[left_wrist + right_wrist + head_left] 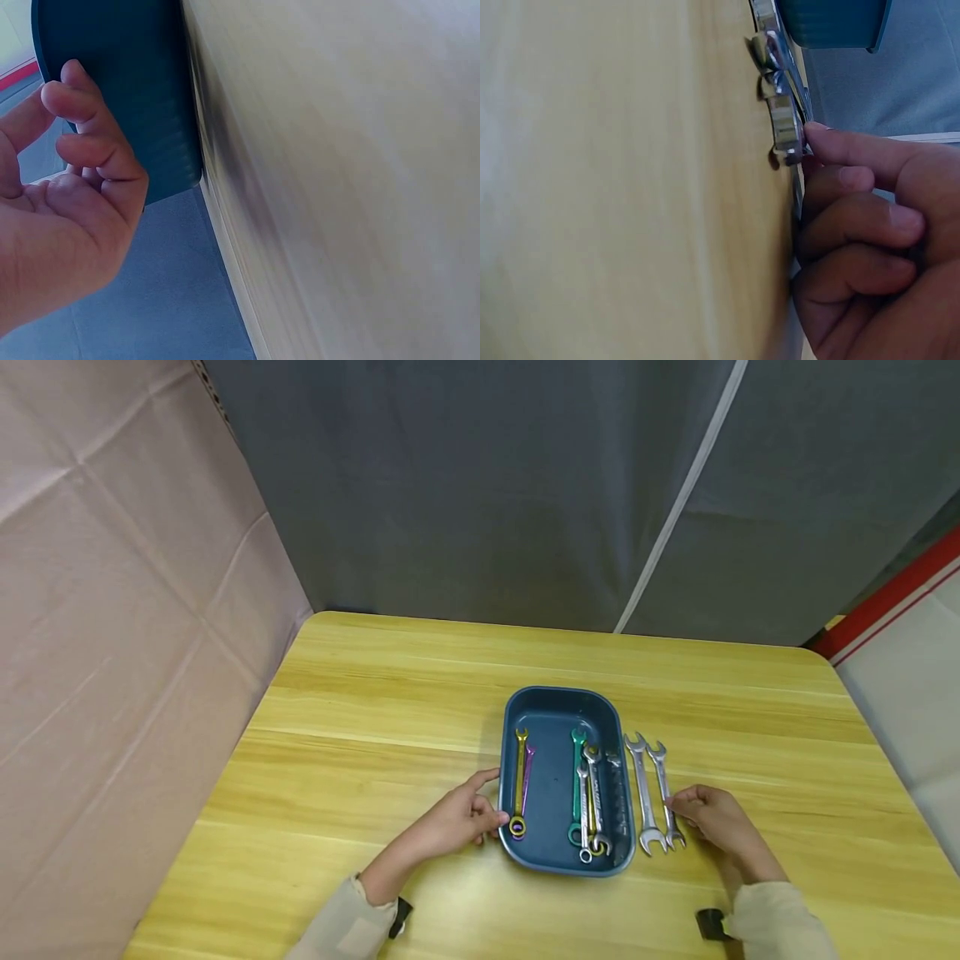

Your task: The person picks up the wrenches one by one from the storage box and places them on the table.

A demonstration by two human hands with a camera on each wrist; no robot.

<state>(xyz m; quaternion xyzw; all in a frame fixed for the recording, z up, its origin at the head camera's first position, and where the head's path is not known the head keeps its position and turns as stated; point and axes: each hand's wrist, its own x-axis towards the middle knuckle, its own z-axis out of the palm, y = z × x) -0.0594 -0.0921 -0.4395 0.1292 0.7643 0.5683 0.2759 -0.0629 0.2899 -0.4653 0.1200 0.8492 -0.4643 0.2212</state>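
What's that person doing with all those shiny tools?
A person is handling wrenches at a wooden table. Their left hand holds the edge of a blue tray, and their right hand pinches the outer silver wrench on the table. Another silver wrench lies between that one and the tray. Inside the tray are more wrenches, including a purple one, a green one and some silver ones.
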